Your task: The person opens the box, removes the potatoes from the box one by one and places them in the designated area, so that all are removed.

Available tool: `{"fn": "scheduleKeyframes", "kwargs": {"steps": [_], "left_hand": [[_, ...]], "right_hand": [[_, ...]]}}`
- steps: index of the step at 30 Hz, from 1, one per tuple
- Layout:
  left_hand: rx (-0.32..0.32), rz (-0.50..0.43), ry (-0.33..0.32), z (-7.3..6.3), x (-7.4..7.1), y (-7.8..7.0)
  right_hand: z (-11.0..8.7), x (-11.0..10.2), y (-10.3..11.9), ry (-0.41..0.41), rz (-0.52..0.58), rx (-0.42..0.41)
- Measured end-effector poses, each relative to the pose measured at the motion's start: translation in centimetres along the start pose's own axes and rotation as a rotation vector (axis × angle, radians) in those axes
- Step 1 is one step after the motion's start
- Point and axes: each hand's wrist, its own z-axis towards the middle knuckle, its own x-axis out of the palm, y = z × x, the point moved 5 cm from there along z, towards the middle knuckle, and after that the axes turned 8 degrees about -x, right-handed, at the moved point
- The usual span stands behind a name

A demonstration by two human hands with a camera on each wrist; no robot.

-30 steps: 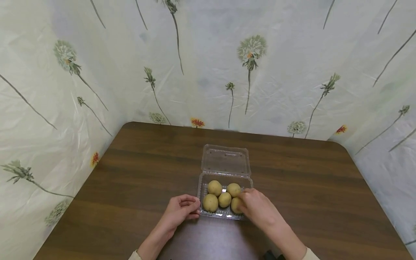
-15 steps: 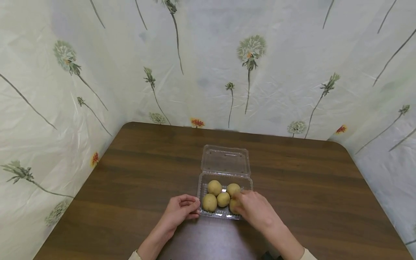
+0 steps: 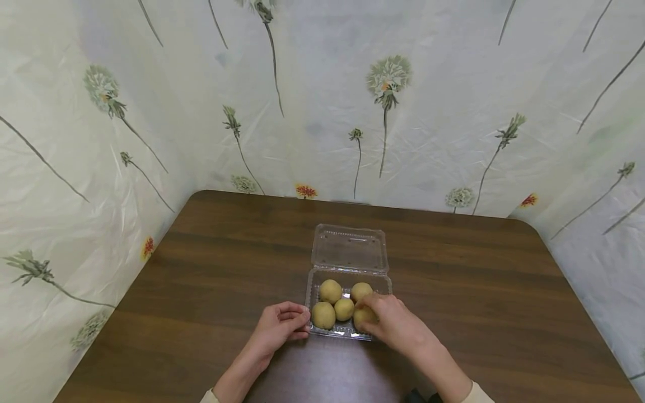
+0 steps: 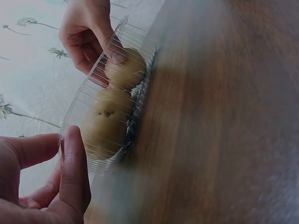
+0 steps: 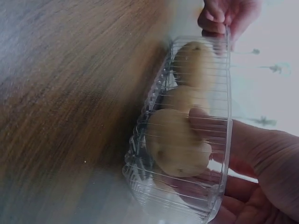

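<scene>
A clear plastic clamshell container (image 3: 375,277) lies on the table with its lid (image 3: 350,249) folded back, away from me. Several round, yellow-brown potatoes sit inside it, among them a smaller middle potato (image 3: 344,309) and a front-left potato (image 3: 323,315). My left hand (image 3: 277,327) pinches the container's left rim between thumb and finger. Reaching in over the right side, my right hand (image 3: 403,327) holds the front-right potato (image 3: 364,319). In the right wrist view the thumb (image 5: 201,122) lies against this potato, behind the clear wall; the fingers are partly hidden.
The dark wood table (image 3: 227,252) stretches out around the container. A pale curtain (image 3: 312,112) printed with dandelions hangs behind the table and along its sides. A small black object (image 3: 415,396) shows at the bottom edge beside the right forearm.
My right hand has shifted slightly left with the front-right potato. The middle and front-left potatoes have slid a little left too. My left hand stays at the rim.
</scene>
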Motion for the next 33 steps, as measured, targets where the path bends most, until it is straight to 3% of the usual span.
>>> {"fn": "scheduleKeyframes", "kwargs": {"steps": [14, 24, 33], "left_hand": [[-0.006, 0.01, -0.011, -0.1, -0.1, 0.0], [0.021, 0.026, -0.015, 0.1, -0.1, 0.2], [0.022, 0.023, -0.017, 0.1, 0.0, 0.1]], "right_hand": [[0.1, 0.3, -0.6, 0.05, 0.098, -0.038], [-0.4, -0.4, -0.9, -0.002, 0.172, -0.078], [-1.1, -0.3, -1.7, -0.067, 0.338, -0.022]]}}
